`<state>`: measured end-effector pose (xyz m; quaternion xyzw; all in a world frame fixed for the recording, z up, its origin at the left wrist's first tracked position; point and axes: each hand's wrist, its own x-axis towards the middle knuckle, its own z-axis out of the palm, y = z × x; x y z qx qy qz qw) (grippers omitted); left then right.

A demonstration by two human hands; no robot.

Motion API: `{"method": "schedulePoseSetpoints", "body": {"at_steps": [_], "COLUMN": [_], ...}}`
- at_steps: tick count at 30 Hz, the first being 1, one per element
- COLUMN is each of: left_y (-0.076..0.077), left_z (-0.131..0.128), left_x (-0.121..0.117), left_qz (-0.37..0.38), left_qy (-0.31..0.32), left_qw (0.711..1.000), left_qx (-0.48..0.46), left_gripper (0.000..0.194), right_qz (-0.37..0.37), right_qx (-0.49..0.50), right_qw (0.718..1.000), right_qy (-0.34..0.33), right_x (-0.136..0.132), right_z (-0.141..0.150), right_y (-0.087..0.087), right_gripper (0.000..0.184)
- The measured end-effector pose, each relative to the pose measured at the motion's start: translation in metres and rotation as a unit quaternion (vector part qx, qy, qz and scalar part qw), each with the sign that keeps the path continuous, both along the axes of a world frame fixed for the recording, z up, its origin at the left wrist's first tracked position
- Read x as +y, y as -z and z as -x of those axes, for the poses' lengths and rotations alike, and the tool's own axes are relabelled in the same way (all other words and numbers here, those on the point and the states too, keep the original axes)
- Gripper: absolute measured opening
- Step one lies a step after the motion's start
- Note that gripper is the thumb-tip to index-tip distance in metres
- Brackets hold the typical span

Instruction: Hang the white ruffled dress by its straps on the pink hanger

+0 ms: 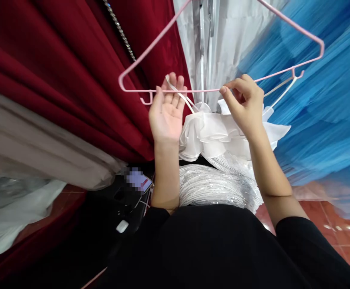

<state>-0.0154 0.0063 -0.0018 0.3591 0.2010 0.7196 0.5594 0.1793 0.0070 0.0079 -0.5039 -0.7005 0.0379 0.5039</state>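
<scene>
A pink clothes hanger spans the upper part of the view. My right hand pinches its bottom bar between thumb and fingers. Palm up, my left hand is beneath the bar's left part, with a thin white dress strap looped over its mostly straight fingers. The dress's other strap hangs on the hanger's small right hook. Below hangs the white dress, with a ruffled top and a shiny sequined body. On the hanger, the small left hook carries no strap.
Dark red fabric hangs on the left, beside beige fabric. Blue tulle hangs close by on the right. A lit phone and a small white case lie on a black surface at lower left. Reddish floor tiles show below.
</scene>
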Motion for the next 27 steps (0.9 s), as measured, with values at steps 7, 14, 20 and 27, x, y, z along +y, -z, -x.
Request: {"method": "schedulePoseSetpoints", "body": {"at_steps": [7, 14, 20, 27], "left_y": [-0.004, -0.003, -0.003, -0.002], "left_z": [-0.011, -0.01, -0.003, 0.004], "left_x": [0.0, 0.002, 0.004, 0.005], "left_qz": [-0.028, -0.036, -0.016, -0.017], "left_qy": [-0.095, -0.074, -0.087, -0.083], "left_qw": [0.995, 0.996, 0.996, 0.996], "left_qx": [0.013, -0.021, 0.005, 0.011], "left_gripper": [0.02, 0.025, 0.027, 0.024], "right_qz": [-0.134, -0.03, -0.056, -0.11], "right_qx": [0.076, 0.274, 0.368, 0.498], "right_qw": [0.98, 0.946, 0.927, 0.844], "right_qy": [0.128, 0.171, 0.048, 0.167], "right_x": [-0.015, -0.015, -0.007, 0.021], "right_z": [-0.015, -0.08, -0.093, -0.105], "right_y": [0.004, 0.023, -0.007, -0.012], "right_gripper": [0.024, 0.022, 0.013, 0.024]}}
